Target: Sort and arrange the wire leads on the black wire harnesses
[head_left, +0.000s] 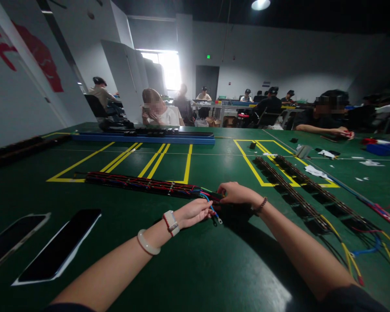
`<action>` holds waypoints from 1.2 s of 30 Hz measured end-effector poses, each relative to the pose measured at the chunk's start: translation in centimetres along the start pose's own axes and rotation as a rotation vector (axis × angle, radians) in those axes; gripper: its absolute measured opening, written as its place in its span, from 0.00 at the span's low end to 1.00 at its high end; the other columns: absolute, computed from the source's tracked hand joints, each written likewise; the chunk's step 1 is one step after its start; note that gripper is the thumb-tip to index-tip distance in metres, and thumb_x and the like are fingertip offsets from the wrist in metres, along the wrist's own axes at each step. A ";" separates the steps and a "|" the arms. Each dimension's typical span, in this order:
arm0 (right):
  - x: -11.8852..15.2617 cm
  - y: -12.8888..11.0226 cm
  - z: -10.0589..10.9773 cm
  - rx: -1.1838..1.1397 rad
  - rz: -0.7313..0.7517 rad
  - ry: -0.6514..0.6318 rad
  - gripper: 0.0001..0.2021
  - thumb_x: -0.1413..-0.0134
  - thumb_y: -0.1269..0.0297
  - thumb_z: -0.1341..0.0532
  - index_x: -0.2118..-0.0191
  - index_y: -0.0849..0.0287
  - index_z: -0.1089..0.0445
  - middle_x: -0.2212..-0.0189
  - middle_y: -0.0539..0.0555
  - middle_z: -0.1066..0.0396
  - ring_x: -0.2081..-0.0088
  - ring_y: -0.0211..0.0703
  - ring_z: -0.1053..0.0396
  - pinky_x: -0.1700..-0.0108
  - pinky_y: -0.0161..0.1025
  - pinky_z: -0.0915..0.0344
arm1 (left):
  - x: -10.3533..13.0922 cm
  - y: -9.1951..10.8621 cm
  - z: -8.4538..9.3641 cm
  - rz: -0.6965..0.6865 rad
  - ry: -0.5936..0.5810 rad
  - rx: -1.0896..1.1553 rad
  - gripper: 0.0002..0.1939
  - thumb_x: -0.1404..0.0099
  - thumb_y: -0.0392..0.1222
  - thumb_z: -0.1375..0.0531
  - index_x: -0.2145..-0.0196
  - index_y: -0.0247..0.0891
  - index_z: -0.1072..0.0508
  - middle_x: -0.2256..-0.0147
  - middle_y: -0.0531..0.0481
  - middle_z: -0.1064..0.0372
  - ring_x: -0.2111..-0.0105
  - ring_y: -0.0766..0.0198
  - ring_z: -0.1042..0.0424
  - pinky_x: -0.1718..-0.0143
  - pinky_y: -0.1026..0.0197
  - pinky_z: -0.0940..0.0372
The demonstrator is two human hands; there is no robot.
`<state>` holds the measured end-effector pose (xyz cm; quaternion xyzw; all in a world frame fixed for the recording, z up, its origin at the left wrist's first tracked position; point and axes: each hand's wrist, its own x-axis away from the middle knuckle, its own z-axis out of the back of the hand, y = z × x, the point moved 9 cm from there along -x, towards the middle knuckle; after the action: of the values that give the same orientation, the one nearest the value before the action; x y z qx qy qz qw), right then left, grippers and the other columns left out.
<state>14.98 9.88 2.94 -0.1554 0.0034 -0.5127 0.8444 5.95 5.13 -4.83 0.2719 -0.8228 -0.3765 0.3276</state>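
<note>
A long, narrow black assembly point(143, 183) with red, blue and black wires along it lies across the green table. My left hand point(195, 212) is at its right end, palm partly up, fingers closed on a blue cable point(205, 196). A metal ring terminal point(219, 221) shows at the cable's tip, just beyond my fingertips. My right hand point(235, 193) is bent over the same end of the assembly from the right, its thumb and fingers pressed on the dark end piece. What lies under that palm is in shadow.
Two similar wired strips point(294, 193) with yellow leads lie at right. Two phones point(61, 245) rest at left. A blue rail point(143, 138) with black parts stands beyond the yellow tape lines. Paper scraps point(316, 171) lie at far right. A person point(328, 117) sits across the table.
</note>
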 end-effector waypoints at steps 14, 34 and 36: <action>0.2 -1.5 -2.0 -0.192 -0.089 -0.037 0.14 0.59 0.61 0.35 0.63 0.59 0.29 0.66 0.54 0.26 0.68 0.42 0.30 0.73 0.32 0.42 | -0.4 -0.4 0.5 -0.028 0.041 -0.083 0.07 0.36 0.37 0.44 0.71 0.31 0.35 0.78 0.56 0.43 0.79 0.75 0.44 0.77 0.69 0.50; -0.3 -0.5 -2.8 -0.313 -0.045 -0.152 0.25 0.52 0.49 0.37 0.53 0.61 0.34 0.64 0.54 0.27 0.69 0.38 0.32 0.72 0.31 0.40 | -0.1 -0.4 0.6 0.009 -0.015 0.074 0.03 0.39 0.32 0.41 0.69 0.29 0.32 0.81 0.58 0.47 0.84 0.79 0.51 0.82 0.71 0.57; -0.4 -0.3 -2.5 -0.311 -0.037 -0.157 0.22 0.50 0.51 0.38 0.53 0.61 0.33 0.64 0.54 0.27 0.69 0.39 0.31 0.73 0.31 0.41 | 0.1 -0.3 0.6 0.009 -0.014 0.061 0.04 0.39 0.33 0.41 0.69 0.28 0.31 0.80 0.56 0.44 0.84 0.79 0.52 0.82 0.71 0.56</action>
<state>14.12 9.41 0.63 -0.3237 0.0136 -0.5075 0.7984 5.56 5.16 -5.33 0.2753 -0.8375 -0.3515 0.3151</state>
